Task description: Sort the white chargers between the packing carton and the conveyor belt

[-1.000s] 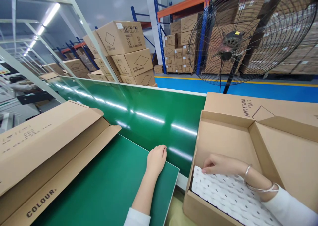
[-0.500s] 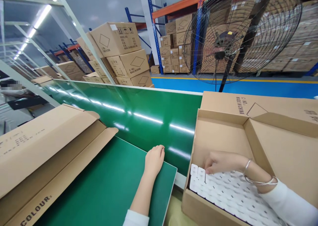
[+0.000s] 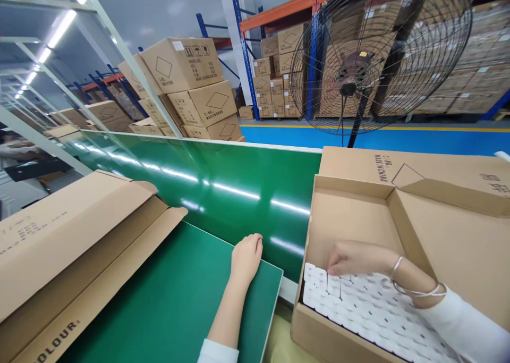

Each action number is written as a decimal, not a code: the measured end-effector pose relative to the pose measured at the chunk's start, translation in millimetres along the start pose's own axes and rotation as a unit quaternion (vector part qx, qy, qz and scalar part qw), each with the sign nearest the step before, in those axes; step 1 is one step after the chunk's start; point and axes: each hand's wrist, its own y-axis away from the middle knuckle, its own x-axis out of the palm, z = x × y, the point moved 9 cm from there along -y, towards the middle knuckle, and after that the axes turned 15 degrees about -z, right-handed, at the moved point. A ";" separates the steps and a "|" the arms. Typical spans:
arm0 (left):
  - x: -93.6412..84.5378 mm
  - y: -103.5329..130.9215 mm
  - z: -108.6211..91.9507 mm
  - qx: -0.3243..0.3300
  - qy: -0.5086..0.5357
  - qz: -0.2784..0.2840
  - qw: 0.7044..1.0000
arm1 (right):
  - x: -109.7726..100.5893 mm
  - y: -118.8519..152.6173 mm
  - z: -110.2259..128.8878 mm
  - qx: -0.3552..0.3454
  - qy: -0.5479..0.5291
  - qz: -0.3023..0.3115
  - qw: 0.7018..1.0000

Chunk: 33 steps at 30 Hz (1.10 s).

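Note:
My left hand (image 3: 247, 255) rests at the far edge of the green board (image 3: 159, 294), fingers curled over the edge, and what they might hold is hidden. My right hand (image 3: 343, 258) is inside the open cardboard box (image 3: 354, 211), with bent fingers closed at the far row of white pieces (image 3: 370, 310). The white pieces stand packed in tight rows in the near part of the box. Whether the right fingertips grip one of them cannot be made out. Bracelets circle the right wrist.
An open carton (image 3: 79, 214) lies on the left of the board. Behind runs a shiny green conveyor (image 3: 223, 171). A large fan (image 3: 358, 70) stands beyond it, with stacked cartons (image 3: 195, 86) and blue-orange racks behind.
The camera view has shifted slightly. My right hand has moved a little against the far row, where gaps between white pieces look different. My left hand stays at the board's edge.

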 end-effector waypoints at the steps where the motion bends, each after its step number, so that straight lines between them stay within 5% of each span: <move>1: -0.1 0.2 0.0 0.000 0.000 -0.001 1.000 | -6.7 3.2 4.9 -0.006 0.007 -0.027 1.000; 5: 0.4 0.4 -0.2 0.004 -0.001 -0.001 1.000 | -34.4 27.8 24.6 -0.033 0.082 -0.170 0.982; 14: 1.3 -1.2 -0.6 0.004 0.005 0.006 1.000 | 1.4 57.5 26.8 -0.056 0.296 -0.171 0.938; 20: -0.4 0.8 -0.4 0.000 0.004 0.003 1.000 | 2.8 55.9 28.2 -0.069 0.264 -0.187 0.944; 27: 0.3 0.7 -0.8 -0.002 0.005 0.009 1.000 | -27.1 44.9 42.7 -0.043 0.156 -0.237 0.958; 33: -1.8 1.0 -1.4 -0.004 0.002 0.007 1.000 | -1.2 -3.0 50.0 -0.053 0.131 -0.113 0.984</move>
